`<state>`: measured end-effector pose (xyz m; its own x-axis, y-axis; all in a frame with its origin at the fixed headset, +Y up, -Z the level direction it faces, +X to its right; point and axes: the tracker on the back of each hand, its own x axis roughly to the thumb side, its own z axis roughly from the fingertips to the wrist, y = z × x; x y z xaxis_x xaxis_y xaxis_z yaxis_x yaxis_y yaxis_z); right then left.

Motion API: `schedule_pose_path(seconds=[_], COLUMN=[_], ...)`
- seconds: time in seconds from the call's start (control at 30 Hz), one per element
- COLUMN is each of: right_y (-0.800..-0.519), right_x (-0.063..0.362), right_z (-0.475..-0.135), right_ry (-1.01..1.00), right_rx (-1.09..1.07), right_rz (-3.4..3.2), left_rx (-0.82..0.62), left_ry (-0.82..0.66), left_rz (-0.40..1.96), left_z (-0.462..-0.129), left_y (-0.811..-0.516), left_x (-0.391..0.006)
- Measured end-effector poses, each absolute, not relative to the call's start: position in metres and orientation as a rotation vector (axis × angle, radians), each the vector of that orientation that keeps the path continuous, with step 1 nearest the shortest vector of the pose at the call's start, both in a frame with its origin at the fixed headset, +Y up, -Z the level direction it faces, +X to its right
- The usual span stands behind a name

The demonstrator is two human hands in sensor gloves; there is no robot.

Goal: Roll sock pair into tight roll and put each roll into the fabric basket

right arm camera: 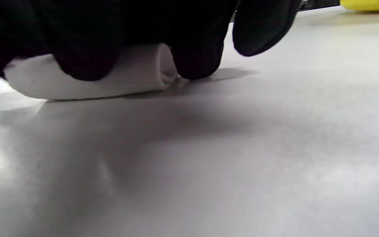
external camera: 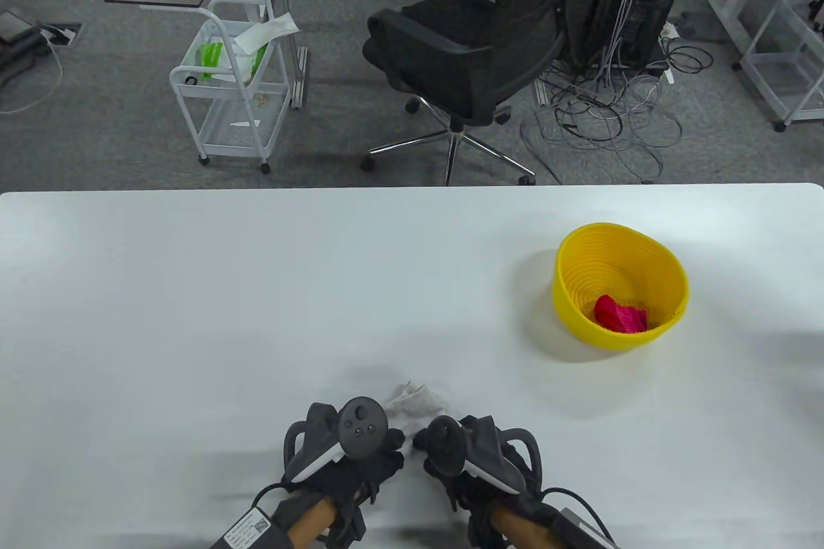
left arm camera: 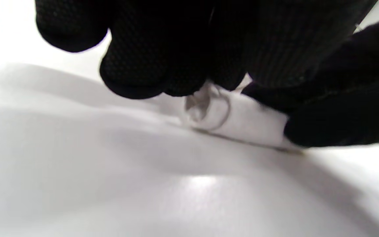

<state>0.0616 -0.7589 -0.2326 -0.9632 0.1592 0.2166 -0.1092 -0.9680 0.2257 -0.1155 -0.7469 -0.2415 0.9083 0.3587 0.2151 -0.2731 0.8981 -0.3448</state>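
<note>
L hand (external camera: pixel 344 452): near desk edge, fingers (left arm camera: pixel 133 75) curled down over white sock roll (left arm camera: pixel 242 121), grip grasping it.
R hand (external camera: pixel 476 455): just beside L, fingers (right arm camera: pixel 196 56) curled over same roll (right arm camera: pixel 137 77), grip grasping it too.
Sock roll: flat on desk (external camera: pixel 257 317), loose end (external camera: pixel 415 400) poking out past hands.
Basket (external camera: pixel 669 272): yellow, far R, well apart from hands; red roll (external camera: pixel 619 313) inside.
</note>
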Motion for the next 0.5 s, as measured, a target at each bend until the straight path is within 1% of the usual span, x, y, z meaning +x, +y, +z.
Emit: schedule_pose_path(seconds=[0.1,0.23,0.4,0.43,0.5], right_y=[-0.758,-0.756,-0.754,-0.752,-0.744], right_x=[0.063,0.064,0.067,0.069,0.072], right_z=[-0.234,-0.234,-0.237,-0.238,-0.238], right_ry=[0.302,0.29,0.327,0.34,0.287], right_rx=[0.332,0.312,0.306,0.315,0.327], right_rz=[2.952,2.924,2.885,2.862,2.844], left_rx=[-0.339,-0.337,-0.331,-0.331,-0.339], left_ry=[-0.27,-0.272,-0.283,-0.282,-0.28], left_rz=[0.324,0.301,0.301,0.3,0.307], left_z=[-0.244,-0.248,-0.248,-0.248,-0.248], left_y=[-0.753,-0.761,-0.761,-0.761,-0.762], left_x=[-0.116,-0.112,-0.109,-0.109,-0.109])
